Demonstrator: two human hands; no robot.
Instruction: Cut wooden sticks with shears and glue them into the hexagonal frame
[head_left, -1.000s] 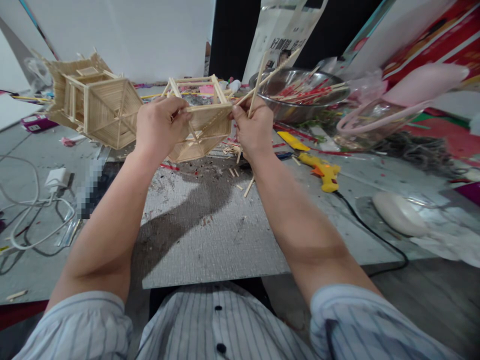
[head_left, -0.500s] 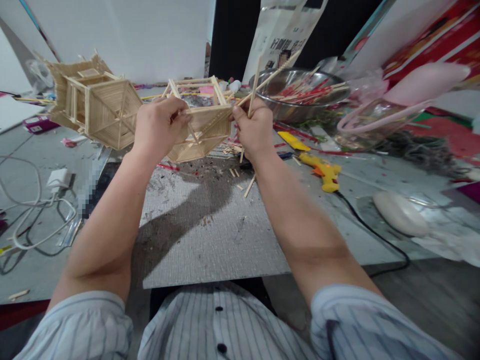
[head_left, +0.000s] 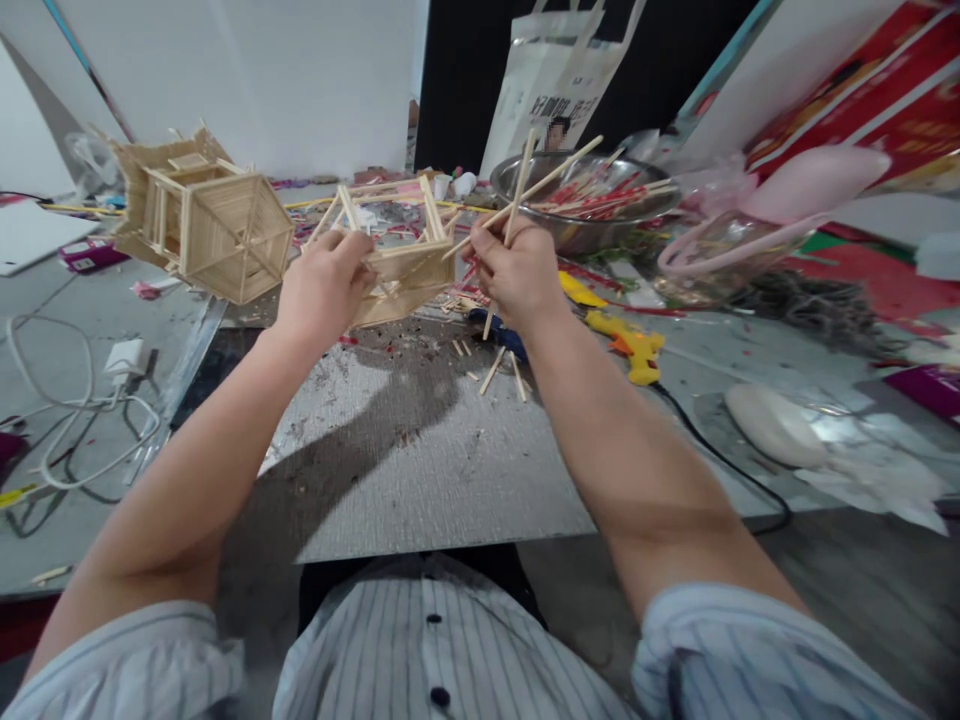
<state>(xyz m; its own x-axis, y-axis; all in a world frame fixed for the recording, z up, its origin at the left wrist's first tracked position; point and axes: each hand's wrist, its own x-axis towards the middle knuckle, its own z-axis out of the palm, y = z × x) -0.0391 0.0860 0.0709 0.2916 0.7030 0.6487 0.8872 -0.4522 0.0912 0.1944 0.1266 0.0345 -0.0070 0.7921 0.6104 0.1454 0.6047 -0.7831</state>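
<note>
My left hand [head_left: 322, 285] grips the left side of a small wooden stick frame [head_left: 412, 277], whose flat panelled base faces me and whose upright sticks rise behind. My right hand [head_left: 521, 270] pinches two thin wooden sticks [head_left: 562, 168] that cross each other; the tip of one lies at the frame's right corner. To the left of my left hand a larger six-sided stick model [head_left: 238, 240] rests on its side, with a jagged flared edge at its far left.
Behind my right hand stands a metal bowl [head_left: 592, 228] of red and plain sticks. A yellow glue gun [head_left: 634, 345] with a black cord lies to the right. A white charger [head_left: 126, 358] with cables sits at left. Cut sticks [head_left: 492, 371] lie on the board [head_left: 435, 480].
My right hand has drawn slightly away from the frame's corner, and its sticks have shifted. Another short stick now shows on the board below it. The whole view has moved a little.
</note>
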